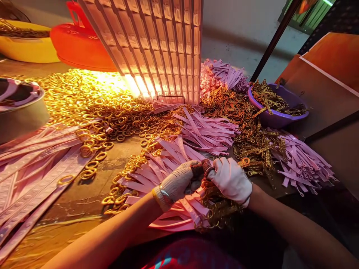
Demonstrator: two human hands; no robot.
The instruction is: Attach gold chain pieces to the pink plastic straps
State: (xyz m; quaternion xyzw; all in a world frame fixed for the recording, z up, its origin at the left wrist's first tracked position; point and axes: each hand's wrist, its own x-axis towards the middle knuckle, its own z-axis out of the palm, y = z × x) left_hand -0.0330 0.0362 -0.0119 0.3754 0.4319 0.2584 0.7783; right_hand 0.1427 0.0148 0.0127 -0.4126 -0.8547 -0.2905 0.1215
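Both my hands wear white knit gloves and meet at the near middle of the table. My left hand (pixel 179 181) is closed, fingertips pinched against those of my right hand (pixel 231 179), which is also closed. Between them sits a small piece I cannot make out; a gold ring (pixel 245 161) shows just beyond my right knuckles. Under my hands lie pink straps (pixel 157 175) and a tangle of gold clasps (pixel 217 209).
Gold rings (pixel 92 101) cover the table's left and middle. Long pink strips (pixel 33 168) lie at the left. A purple bowl of clasps (pixel 277 112) stands at the right, more strap bundles (pixel 303 160) beside it. A tall rack of pink strips (pixel 157 48) stands at the back, with orange (pixel 78 45) and yellow (pixel 28 48) basins.
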